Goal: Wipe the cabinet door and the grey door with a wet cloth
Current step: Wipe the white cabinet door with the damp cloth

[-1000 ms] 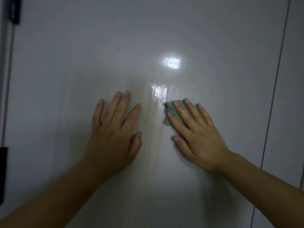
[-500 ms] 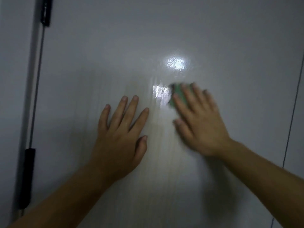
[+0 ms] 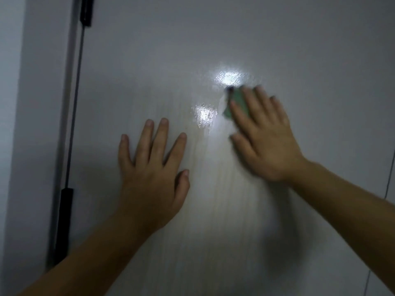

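A glossy pale grey door panel [image 3: 213,39] fills the view, with two bright light reflections on it. My right hand [image 3: 265,137] presses a green cloth [image 3: 236,103] flat against the panel with straight fingers; most of the cloth is hidden under the fingers. My left hand [image 3: 154,165] rests flat on the panel to the left, fingers spread, holding nothing. A wet streaked patch lies between and below the two hands.
At the left edge runs a dark vertical gap [image 3: 73,116] with two black hinge-like pieces, one high [image 3: 86,10] and one low [image 3: 63,225]. A pale wall or frame [image 3: 25,146] lies left of it. A thin seam [image 3: 390,174] shows at the far right.
My right hand has slid the cloth upward and to the right, up to the upper reflection. The view has shifted so the left gap sits further in. My left hand stays flat.
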The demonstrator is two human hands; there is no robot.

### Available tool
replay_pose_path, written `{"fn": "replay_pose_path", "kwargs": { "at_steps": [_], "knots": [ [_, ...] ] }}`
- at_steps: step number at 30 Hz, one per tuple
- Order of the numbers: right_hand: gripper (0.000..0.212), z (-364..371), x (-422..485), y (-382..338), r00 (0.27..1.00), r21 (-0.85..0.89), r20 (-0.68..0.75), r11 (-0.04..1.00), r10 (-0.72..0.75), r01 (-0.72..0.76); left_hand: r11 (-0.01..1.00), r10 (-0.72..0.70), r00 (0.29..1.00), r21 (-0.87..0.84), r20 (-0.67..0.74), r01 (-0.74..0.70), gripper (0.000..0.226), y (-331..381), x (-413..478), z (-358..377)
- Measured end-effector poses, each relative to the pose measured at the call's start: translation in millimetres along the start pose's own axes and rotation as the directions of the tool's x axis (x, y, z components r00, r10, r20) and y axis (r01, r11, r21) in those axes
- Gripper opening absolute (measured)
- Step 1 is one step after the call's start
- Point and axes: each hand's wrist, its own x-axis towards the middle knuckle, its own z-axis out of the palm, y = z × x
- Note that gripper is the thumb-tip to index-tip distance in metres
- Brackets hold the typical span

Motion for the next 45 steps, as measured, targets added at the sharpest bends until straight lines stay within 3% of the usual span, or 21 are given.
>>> {"fn": "replay_pose_path", "kwargs": {
  "at_steps": [2,4,6,9,12,15,17,18,22,24,26,29,31,34,37,39,42,44,45],
  "knots": [
    [0.065,-5,24,-1,0.973,0.076,-0.019,0.971,0.228,-0.226,1.000,0.001,1.000,-0.015,0.001,-0.001,0.067,-1,0,0],
    [0.068,-3,26,-23,0.965,0.090,-0.031,0.962,0.262,-0.258,0.999,0.005,1.000,-0.032,0.003,-0.005,0.066,-2,-1,0],
    [0.070,4,7,-50,0.997,0.046,-0.016,0.996,0.077,-0.076,0.998,0.011,1.000,-0.066,0.002,-0.011,0.067,-4,-2,-2],
    [0.067,9,-24,-70,0.980,0.017,0.064,0.982,-0.189,0.189,0.995,0.022,1.000,-0.100,0.002,-0.022,0.068,-12,-8,-6],
    [0.064,5,-10,-51,0.965,-0.036,0.076,0.967,-0.250,0.254,0.996,0.009,1.000,-0.088,-0.001,-0.009,0.069,-21,-19,-8],
    [0.065,-3,33,-36,1.000,0.013,0.000,1.000,0.025,-0.025,0.996,-0.017,1.000,-0.087,0.013,0.018,0.068,-30,-27,-7],
    [0.067,-4,50,-50,0.983,0.074,-0.013,0.980,0.185,-0.183,0.997,-0.004,0.999,-0.076,0.032,0.007,0.067,-34,-30,-5],
    [0.068,-1,49,-62,0.987,0.063,-0.016,0.986,0.158,-0.157,0.998,0.004,0.999,-0.068,0.033,-0.002,0.067,-35,-30,-4],
    [0.065,10,14,-92,0.965,0.009,0.049,0.966,-0.257,0.257,0.996,0.022,0.999,-0.091,0.028,-0.020,0.067,-38,-33,-2],
    [0.062,6,15,-82,0.941,-0.008,0.075,0.943,-0.331,0.333,0.995,0.014,0.998,-0.101,0.055,-0.008,0.068,-39,-44,-3],
    [0.063,1,33,-71,0.953,-0.031,0.086,0.956,-0.289,0.292,0.996,0.022,0.995,-0.084,0.099,-0.014,0.069,-40,-55,-4],
    [0.064,-7,77,-63,0.999,0.034,0.035,0.999,-0.019,0.018,0.997,0.042,0.987,-0.065,0.153,-0.032,0.069,-44,-63,-6],
    [0.065,-9,93,-73,0.997,0.053,0.020,0.996,0.073,-0.074,0.997,0.046,0.984,-0.073,0.170,-0.034,0.068,-46,-62,-8],
    [0.066,-1,75,-97,0.989,0.031,0.028,0.989,-0.142,0.141,0.994,0.043,0.982,-0.107,0.186,-0.023,0.067,-46,-64,-10],
    [0.063,4,44,-104,0.904,-0.009,0.104,0.908,-0.415,0.418,0.992,0.046,0.977,-0.125,0.206,-0.020,0.067,-45,-69,-12],
    [0.063,1,49,-93,0.882,-0.033,0.144,0.889,-0.448,0.457,0.992,0.051,0.974,-0.128,0.222,-0.023,0.067,-46,-74,-15],
    [0.064,-6,82,-84,0.976,-0.010,0.074,0.978,-0.205,0.206,0.991,0.058,0.971,-0.134,0.233,-0.027,0.065,-48,-81,-19],
    [0.064,-9,99,-98,0.999,0.064,0.038,0.998,-0.007,0.004,0.991,0.050,0.971,-0.134,0.234,-0.019,0.065,-49,-86,-19],
    [0.065,-8,100,-112,1.000,0.080,0.030,0.997,0.006,-0.008,0.991,0.047,0.970,-0.133,0.239,-0.015,0.065,-50,-89,-18]
  ]
}}
